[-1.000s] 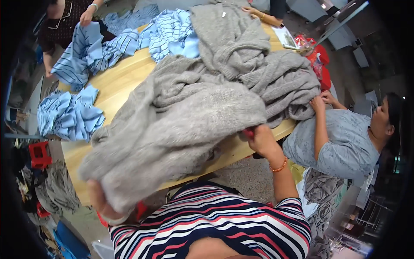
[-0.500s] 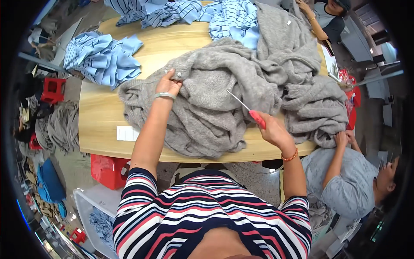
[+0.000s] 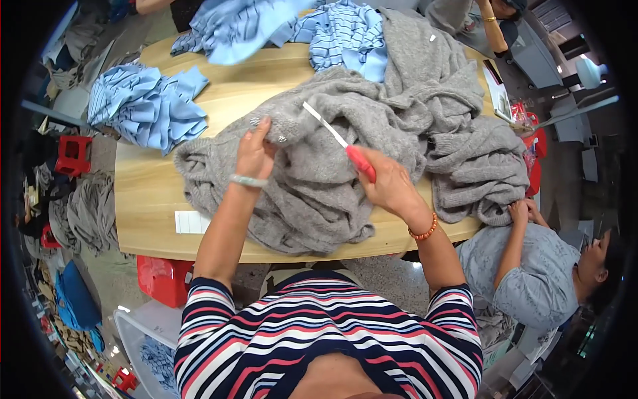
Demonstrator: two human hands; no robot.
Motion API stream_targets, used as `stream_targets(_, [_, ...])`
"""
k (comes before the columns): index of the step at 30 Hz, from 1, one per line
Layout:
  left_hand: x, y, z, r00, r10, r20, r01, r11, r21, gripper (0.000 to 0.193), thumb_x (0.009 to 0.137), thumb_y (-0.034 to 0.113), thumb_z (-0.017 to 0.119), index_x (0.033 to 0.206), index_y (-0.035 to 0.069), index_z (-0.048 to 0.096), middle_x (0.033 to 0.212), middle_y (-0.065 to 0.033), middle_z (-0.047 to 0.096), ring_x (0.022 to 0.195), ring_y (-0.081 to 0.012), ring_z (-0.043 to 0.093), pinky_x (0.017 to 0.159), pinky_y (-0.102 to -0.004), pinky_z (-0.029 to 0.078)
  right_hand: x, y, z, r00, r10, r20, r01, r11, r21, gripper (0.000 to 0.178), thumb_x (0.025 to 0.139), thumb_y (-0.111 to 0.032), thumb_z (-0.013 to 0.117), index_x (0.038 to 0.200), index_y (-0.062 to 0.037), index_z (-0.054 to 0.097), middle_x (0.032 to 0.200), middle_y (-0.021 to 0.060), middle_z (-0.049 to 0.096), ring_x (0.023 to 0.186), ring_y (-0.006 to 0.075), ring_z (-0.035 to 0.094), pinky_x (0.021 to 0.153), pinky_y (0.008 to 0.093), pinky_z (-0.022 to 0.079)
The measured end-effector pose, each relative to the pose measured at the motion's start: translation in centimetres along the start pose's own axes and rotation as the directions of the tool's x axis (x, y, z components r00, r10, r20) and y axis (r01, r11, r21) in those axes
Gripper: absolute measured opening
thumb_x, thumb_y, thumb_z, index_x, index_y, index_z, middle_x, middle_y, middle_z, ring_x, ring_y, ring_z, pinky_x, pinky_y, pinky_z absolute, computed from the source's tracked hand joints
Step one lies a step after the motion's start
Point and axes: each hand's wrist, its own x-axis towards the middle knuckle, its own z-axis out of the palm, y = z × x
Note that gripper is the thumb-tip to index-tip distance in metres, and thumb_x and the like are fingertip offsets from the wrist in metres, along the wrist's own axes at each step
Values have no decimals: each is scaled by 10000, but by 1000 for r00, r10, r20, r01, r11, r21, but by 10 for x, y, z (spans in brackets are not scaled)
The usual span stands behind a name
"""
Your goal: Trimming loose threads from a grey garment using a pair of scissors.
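pressing down on a grey knitted garment (image 3: 312, 179) at the centre of the frame, the left hand (image 3: 256, 151) lies with its fingers closed on a fold of the knit near some small metal studs. the right hand (image 3: 389, 185), just right of centre, is clamped around the red handle of a slim tool (image 3: 339, 141) whose white blade runs up and to the left and ends over the grey knit, close to the left hand. the two hands are apart, with the tool's blade between them. the garment is bunched on a pale wooden counter (image 3: 149, 189) and merges into a larger heap of grey knitwear (image 3: 478, 166) toward the right of the frame. a pile of blue striped cloth (image 3: 149, 113) sits on the counter at upper left, and more blue striped cloth (image 3: 345, 40) lies at top centre. a small white paper slip (image 3: 191, 222) rests near the counter's lower edge. at lower right, another person in a grey-blue top (image 3: 531, 279) touches the heap's edge. a red stool (image 3: 163, 279) stands under the counter at lower left.
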Motion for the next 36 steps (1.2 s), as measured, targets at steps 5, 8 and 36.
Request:
stream_targets(5, [-71, 80, 72, 990, 54, 127, -29, 982, -188, 351, 992, 274, 458, 1257, 57, 534, 1223, -110, 601, 1105, -254, 586, 944, -428, 471, 30, 40, 7, 920, -66, -387, 53, 998, -43, 557, 748, -101, 658, 1282, -83, 501, 1176, 185, 580, 1083, 389, 558, 912, 409, 460])
stream_targets(8, [-79, 107, 79, 970, 170, 176, -123, 960, -251, 451, 1000, 367, 410, 1331, 66, 469, 1284, -130, 561, 1150, -269, 566, 958, -479, 459, 20, 53, 6, 985, 114, -128, -100, 989, 113, 536, 742, -104, 629, 1264, -89, 511, 1082, 201, 611, 1047, 387, 566, 872, 403, 465])
stream_targets(36, [37, -97, -17, 984, -63, -165, 144, 823, 549, 145, 828, 50, 673, 949, -26, 650, 851, -43, 672, 707, -124, 606, 626, -254, 474, -31, 16, 5, 967, 201, 159, -183, 975, -126, 310, 865, -293, 599, 1081, -71, 588, 785, 228, 644, 796, 417, 626, 715, 495, 478])
